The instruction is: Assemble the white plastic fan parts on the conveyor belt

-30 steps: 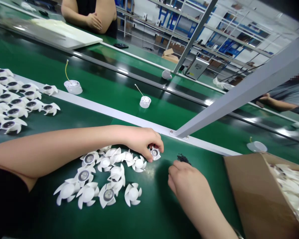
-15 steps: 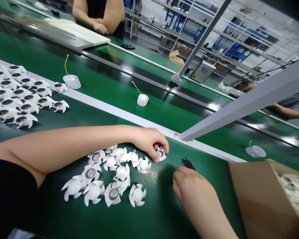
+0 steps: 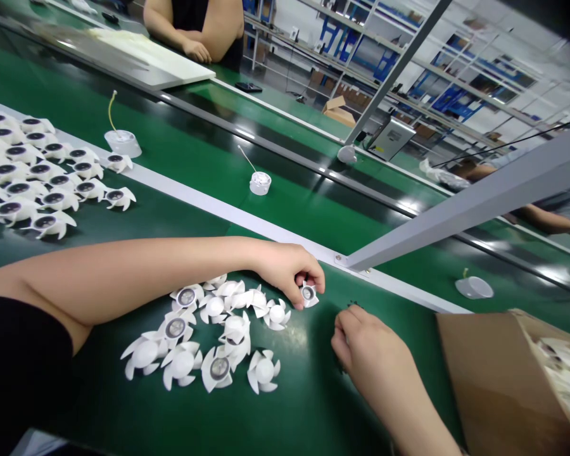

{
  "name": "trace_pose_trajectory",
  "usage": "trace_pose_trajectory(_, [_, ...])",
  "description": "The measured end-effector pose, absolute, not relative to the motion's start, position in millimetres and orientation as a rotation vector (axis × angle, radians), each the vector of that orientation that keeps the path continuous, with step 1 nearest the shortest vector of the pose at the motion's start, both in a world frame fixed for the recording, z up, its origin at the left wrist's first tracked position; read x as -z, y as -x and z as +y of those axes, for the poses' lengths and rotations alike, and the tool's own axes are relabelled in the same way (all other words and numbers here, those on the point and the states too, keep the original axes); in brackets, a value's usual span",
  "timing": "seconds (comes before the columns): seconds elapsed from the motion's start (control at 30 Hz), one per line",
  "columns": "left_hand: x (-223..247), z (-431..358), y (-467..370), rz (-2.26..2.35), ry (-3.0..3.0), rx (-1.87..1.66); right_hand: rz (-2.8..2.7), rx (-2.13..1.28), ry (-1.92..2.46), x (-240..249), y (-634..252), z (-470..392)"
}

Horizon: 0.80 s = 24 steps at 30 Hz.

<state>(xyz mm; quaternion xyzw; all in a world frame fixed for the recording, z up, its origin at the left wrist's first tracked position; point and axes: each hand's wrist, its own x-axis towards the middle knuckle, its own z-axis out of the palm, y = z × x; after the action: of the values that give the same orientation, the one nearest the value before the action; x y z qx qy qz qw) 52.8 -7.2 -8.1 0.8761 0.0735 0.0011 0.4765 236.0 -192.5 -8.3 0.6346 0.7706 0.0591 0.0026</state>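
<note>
My left hand [image 3: 292,269] pinches a small white fan wheel [image 3: 308,293] between thumb and fingers, its grey round hub turned up toward me. Below my left forearm lies a loose group of white fan wheels [image 3: 181,364], some hub side up and some with the smooth cap up. My right hand [image 3: 368,345] is lowered to the green tabletop over a heap of tiny black parts [image 3: 355,304], mostly covering it. Its fingers are curled together, and whatever they hold is hidden.
More fan wheels [image 3: 42,168] stand in rows at the left. A cardboard box [image 3: 494,373] with white parts is at the right. Behind a white rail [image 3: 204,199], clear round pieces with wires [image 3: 260,183] sit on the green belt. A slanted metal post [image 3: 456,206] rises ahead; other people are across.
My right hand has moved slightly over the black parts and now covers most of them. The clear pieces on the belt have shifted left. My left hand still holds the fan wheel.
</note>
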Motion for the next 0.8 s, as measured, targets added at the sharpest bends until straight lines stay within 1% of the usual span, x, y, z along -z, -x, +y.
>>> trace_pose_trajectory(0.1, [12.6, -4.6, -52.9, 0.133, -2.085, -0.005, 2.564, 0.197, -2.197, 1.8, -233.2, -183.9])
trace_pose_trajectory(0.17, [14.8, -4.1, -53.7, 0.104, -2.072, 0.001, 2.668, 0.441, -2.257, -2.0, -227.4, -178.9])
trace_pose_trajectory(0.27, [14.3, -5.8, -54.9, 0.084, -2.115, 0.011, 2.745, 0.558, -2.257, -1.2, -215.9, -173.8])
trace_pose_trajectory(0.37, [10.9, -8.5, -54.5, 0.072, -2.156, 0.013, 2.739, 0.454, -2.225, 5.7, -207.4, -170.5])
trace_pose_trajectory(0.67, [12.0, -10.3, -54.3, 0.06, -2.222, -0.027, 2.699, -0.128, -2.113, 12.8, -200.2, -168.6])
trace_pose_trajectory(0.8, [13.2, -10.1, -54.8, 0.05, -2.192, -0.028, 2.73, -0.213, -2.021, 9.7, -199.5, -169.2])
